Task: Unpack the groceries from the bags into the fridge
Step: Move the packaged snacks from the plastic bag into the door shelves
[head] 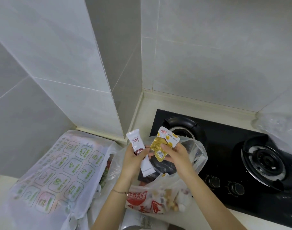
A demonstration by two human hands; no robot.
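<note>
My left hand (133,157) grips a long white snack packet (138,146) with a dark red logo, held upright above an open clear plastic bag (197,151). My right hand (176,154) pinches a yellow-and-white sealed food pouch (165,140) right beside it; the two packets nearly touch. Inside the clear bag lie dark packets (163,166) and, lower down, a red-printed snack bag (142,201) with small round pieces. A white shopping bag (58,165) with green printed icons lies to the left on the counter, its contents mostly hidden.
A black two-burner gas hob (233,155) fills the counter to the right, with two knobs near its front edge. Crumpled clear plastic (281,128) sits at the far right. Grey tiled walls meet in a corner behind. No fridge is in view.
</note>
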